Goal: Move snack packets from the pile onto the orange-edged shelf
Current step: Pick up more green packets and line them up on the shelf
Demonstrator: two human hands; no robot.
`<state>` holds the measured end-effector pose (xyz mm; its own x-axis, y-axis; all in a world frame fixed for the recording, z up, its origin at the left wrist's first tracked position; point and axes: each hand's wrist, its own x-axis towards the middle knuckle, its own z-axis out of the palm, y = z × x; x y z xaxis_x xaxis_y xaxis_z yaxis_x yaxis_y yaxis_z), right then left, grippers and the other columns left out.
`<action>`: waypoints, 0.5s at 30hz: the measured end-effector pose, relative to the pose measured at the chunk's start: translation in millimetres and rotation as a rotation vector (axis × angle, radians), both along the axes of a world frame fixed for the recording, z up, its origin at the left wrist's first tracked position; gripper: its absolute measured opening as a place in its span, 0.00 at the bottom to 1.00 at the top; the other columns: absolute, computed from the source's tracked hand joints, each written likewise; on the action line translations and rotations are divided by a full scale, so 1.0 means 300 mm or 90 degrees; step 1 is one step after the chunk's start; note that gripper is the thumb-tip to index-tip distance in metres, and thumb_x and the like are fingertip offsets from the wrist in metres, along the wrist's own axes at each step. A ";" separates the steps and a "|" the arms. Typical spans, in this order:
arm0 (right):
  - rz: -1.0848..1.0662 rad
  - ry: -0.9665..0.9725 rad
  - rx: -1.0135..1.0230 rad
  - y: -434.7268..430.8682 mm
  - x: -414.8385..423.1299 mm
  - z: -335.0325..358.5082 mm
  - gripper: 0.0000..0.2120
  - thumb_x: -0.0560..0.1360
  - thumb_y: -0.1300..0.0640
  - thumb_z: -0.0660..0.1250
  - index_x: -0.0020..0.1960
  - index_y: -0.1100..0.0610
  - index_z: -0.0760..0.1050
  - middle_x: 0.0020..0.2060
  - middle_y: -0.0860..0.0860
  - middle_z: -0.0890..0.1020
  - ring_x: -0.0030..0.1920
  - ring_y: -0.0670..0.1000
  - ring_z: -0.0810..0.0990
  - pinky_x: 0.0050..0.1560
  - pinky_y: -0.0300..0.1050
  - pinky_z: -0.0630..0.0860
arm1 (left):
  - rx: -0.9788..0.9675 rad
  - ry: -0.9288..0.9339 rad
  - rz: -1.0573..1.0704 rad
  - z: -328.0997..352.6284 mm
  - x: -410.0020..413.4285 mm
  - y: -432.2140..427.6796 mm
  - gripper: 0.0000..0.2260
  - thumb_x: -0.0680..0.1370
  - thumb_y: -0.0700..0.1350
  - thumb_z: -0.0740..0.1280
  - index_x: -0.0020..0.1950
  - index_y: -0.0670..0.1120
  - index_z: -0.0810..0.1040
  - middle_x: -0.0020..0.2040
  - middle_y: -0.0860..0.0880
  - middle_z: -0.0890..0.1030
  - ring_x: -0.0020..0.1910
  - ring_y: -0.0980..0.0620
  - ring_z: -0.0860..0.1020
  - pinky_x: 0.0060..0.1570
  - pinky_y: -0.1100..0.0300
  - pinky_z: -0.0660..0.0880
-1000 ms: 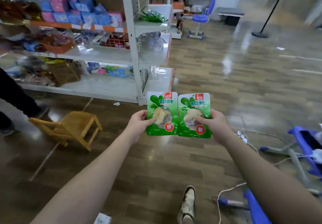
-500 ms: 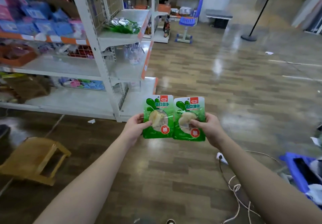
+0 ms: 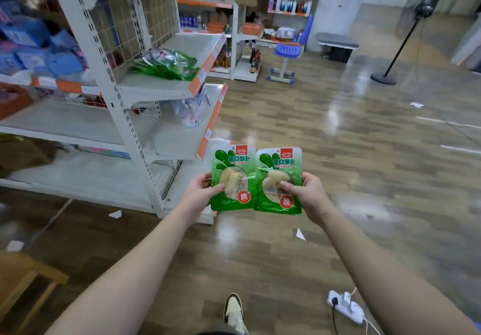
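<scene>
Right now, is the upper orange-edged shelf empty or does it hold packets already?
Not empty: a loose heap of green packets lies on the orange-edged shelf, beside the wire grid back. Its front part is bare.

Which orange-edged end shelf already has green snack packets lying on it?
The higher shelf, bearing a heap of green packets; the shelf beneath it holds a clear bag instead.
</scene>
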<state>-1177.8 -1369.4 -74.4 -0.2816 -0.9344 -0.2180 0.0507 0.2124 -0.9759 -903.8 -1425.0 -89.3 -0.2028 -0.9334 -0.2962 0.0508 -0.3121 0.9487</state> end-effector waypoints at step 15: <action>0.039 0.003 -0.001 -0.831 -0.311 0.014 0.16 0.71 0.70 0.74 0.57 0.67 0.78 0.49 0.64 0.85 0.49 0.63 0.85 0.52 0.59 0.82 | -0.015 0.010 0.030 0.054 -0.289 -0.767 0.14 0.76 0.32 0.70 0.59 0.44 0.78 0.52 0.45 0.84 0.52 0.47 0.83 0.54 0.49 0.80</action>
